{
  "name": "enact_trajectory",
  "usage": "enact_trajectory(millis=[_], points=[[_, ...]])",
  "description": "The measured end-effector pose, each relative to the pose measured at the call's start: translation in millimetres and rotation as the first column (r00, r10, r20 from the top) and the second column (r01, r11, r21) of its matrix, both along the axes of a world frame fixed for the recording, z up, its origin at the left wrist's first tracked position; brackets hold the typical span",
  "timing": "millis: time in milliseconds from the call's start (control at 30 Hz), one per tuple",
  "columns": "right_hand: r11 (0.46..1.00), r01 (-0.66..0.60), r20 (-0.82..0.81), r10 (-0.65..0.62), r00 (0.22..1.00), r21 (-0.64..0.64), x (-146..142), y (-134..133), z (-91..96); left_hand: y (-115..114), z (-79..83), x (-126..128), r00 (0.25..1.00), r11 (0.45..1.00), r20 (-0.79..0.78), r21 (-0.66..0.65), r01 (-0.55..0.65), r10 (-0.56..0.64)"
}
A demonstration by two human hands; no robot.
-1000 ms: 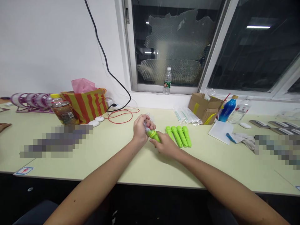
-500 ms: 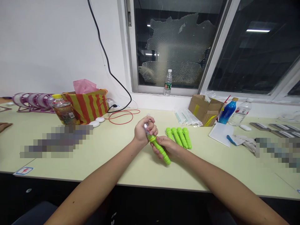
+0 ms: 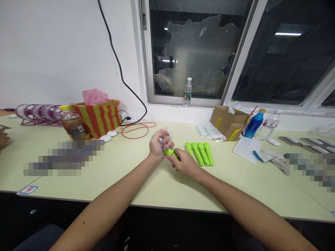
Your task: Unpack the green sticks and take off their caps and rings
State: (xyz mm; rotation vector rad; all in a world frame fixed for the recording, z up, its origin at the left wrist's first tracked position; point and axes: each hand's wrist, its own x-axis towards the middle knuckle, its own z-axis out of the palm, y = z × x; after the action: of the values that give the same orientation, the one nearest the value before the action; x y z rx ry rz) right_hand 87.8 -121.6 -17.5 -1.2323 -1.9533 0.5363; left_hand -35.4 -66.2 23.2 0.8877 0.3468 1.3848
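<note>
Between my hands is a green ridged stick-shaped tube [image 3: 171, 152] with a clear part [image 3: 161, 140] at its upper end. My left hand [image 3: 156, 147] has its fingers wrapped round the clear part. Just below, my right hand [image 3: 186, 162] grips the green shaft and hides most of its lower length. Several like green tubes [image 3: 207, 154] lie side by side on the table, just beyond my right wrist. A small clear plastic piece [image 3: 168, 131] shows behind my left fingers; what it is I cannot make out.
Clear plastic bags [image 3: 209, 131] and an opened cardboard box [image 3: 229, 122] stand beneath the window. A blue bottle [image 3: 254, 123], a clear bottle [image 3: 269, 125] and a glove [image 3: 272, 157] are rightward. To the left are a drink bottle [image 3: 74, 123], striped bag [image 3: 101, 118] and another person's hand [image 3: 4, 136].
My right hand has shifted its grip on the green shaft, now covering the lower end that showed before. The left hand keeps its hold. The other person's hand at the left edge has moved.
</note>
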Motion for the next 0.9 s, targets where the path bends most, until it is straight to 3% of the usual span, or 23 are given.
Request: enact_trajectory(millis=[133, 267, 367, 433, 467, 500, 533, 600, 633, 667, 767, 900], points=[[0.948, 0.19, 0.332, -0.27, 0.904, 0.254, -5.4, -3.7, 1.0, 0.2, -0.7, 1.5, 1.0, 1.0, 0.009, -0.023, -0.019, 0.019], [0.919, 0.252, 0.445, -0.371, 0.815, 0.304, -11.1, -4.3, -0.5, 2.0, -1.6, 1.9, 1.0, 0.999, 0.009, -0.029, -0.03, 0.03], [0.965, 0.23, 0.244, -0.255, 0.936, 0.126, -8.8, -1.9, 1.2, 4.0, -1.7, 0.4, 1.0, 0.999, -0.005, -0.039, -0.004, 0.004], [0.985, 0.011, -0.083, -0.025, 0.996, -0.173, -3.8, 1.2, 3.0, 4.4, -1.0, -0.9, 1.0, 0.999, -0.006, -0.033, 0.028, -0.028], [0.929, -0.177, -0.274, 0.086, 0.958, -0.326, -0.9, 3.0, 3.5, 4.1, -0.4, -1.6, 0.999, 0.998, -0.003, -0.025, 0.053, -0.053], [0.815, -0.377, -0.451, 0.162, 0.878, -0.441, 2.0, 4.8, 3.6, 3.6, 0.4, -2.1, 0.996, 0.996, 0.0, -0.016, 0.084, -0.084], [0.667, -0.55, -0.595, 0.195, 0.78, -0.503, 4.5, 6.5, 3.0, 2.9, 1.1, -2.6, 0.993, 0.993, 0.004, -0.007, 0.118, -0.118], [0.409, -0.764, -0.776, 0.182, 0.604, -0.499, 7.7, 8.8, 0.0, 1.1, 2.7, -3.5, 0.983, 0.983, 0.013, 0.012, 0.182, -0.183], [0.338, -0.82, -0.83, 0.16, 0.534, -0.462, 8.3, 9.4, -2.2, 0.2, 3.4, -3.9, 0.977, 0.977, 0.017, 0.024, 0.21, -0.211], [0.305, -0.855, -0.869, 0.138, 0.475, -0.419, 8.3, 9.5, -4.7, -0.5, 4.0, -4.4, 0.972, 0.972, 0.019, 0.038, 0.233, -0.233], [0.343, -0.883, -0.919, 0.113, 0.379, -0.322, 6.4, 8.4, -11.5, -1.5, 4.9, -5.8, 0.959, 0.957, 0.002, 0.072, 0.282, -0.283], [0.482, -0.817, -0.897, 0.127, 0.423, -0.317, 4.1, 7.7, -15.0, -0.7, 3.6, -5.7, 0.961, 0.956, -0.023, 0.095, 0.278, -0.277]])
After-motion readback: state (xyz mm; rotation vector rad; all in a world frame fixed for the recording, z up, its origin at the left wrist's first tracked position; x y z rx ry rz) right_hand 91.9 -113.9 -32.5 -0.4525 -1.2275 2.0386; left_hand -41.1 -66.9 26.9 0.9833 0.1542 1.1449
